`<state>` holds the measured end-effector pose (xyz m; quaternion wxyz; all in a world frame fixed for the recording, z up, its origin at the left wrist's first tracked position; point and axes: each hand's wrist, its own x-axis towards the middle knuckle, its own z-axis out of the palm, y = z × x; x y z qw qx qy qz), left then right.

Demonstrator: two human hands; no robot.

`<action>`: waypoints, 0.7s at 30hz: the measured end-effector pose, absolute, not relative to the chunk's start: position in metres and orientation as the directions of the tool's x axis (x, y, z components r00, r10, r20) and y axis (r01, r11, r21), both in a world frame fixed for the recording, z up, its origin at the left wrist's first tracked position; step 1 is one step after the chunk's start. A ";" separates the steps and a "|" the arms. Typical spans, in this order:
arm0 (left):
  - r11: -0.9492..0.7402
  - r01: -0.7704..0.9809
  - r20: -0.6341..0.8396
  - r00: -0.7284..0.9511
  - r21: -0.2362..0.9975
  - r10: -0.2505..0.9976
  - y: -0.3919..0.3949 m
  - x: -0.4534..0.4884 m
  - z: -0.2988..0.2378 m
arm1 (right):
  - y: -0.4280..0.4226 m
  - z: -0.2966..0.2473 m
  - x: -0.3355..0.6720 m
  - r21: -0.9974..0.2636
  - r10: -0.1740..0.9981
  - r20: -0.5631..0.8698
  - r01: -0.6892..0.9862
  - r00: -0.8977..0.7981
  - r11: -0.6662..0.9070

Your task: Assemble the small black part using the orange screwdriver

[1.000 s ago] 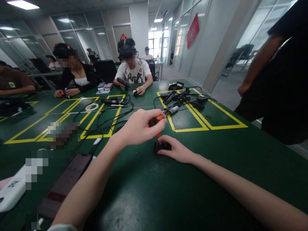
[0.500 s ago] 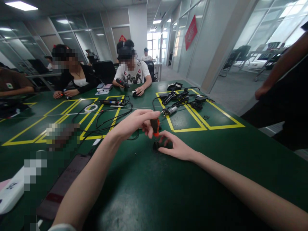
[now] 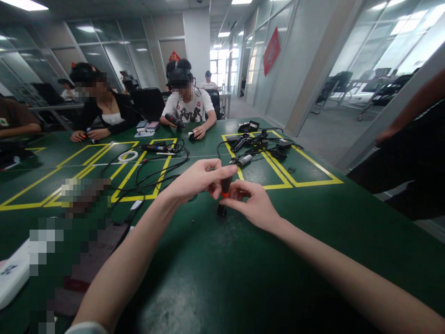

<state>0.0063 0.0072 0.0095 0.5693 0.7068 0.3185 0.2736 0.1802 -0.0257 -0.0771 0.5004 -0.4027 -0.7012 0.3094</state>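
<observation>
Above the green table, my left hand (image 3: 203, 178) grips the top of an upright screwdriver (image 3: 226, 188) with a black and orange handle. My right hand (image 3: 256, 203) comes in from the right, thumb and fingers closed around the lower end of that handle. Directly beneath, a small black part (image 3: 221, 211) rests on the tabletop. The screwdriver's tip and its contact with the part are too small to make out. Tiny specks, perhaps screws, lie near the part.
Dark cables and tools (image 3: 250, 144) lie within yellow tape outlines at the far right. Further left are a roll of white tape (image 3: 128, 156) and more cables. A phone (image 3: 93, 260) and a white device (image 3: 26, 266) sit near my left arm. Co-workers sit opposite; another person stands right.
My right hand has moved up from beside the black part and closed at the screwdriver's lower handle. My left hand keeps its hold on the top. The view has shifted slightly.
</observation>
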 end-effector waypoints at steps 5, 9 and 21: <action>-0.223 0.111 0.106 0.623 0.968 0.775 0.021 0.002 -0.005 | -0.020 -0.079 0.183 -0.824 0.873 0.454 0.289 -0.177 0.487; -0.166 0.064 0.099 0.579 0.984 0.809 0.044 -0.010 -0.040 | -0.021 -0.076 0.183 -0.820 0.863 0.462 0.274 -0.202 0.503; -0.160 0.327 -0.145 0.735 0.931 0.662 0.049 -0.030 -0.109 | -0.014 -0.083 0.183 -0.945 0.925 0.321 -0.007 -0.203 0.327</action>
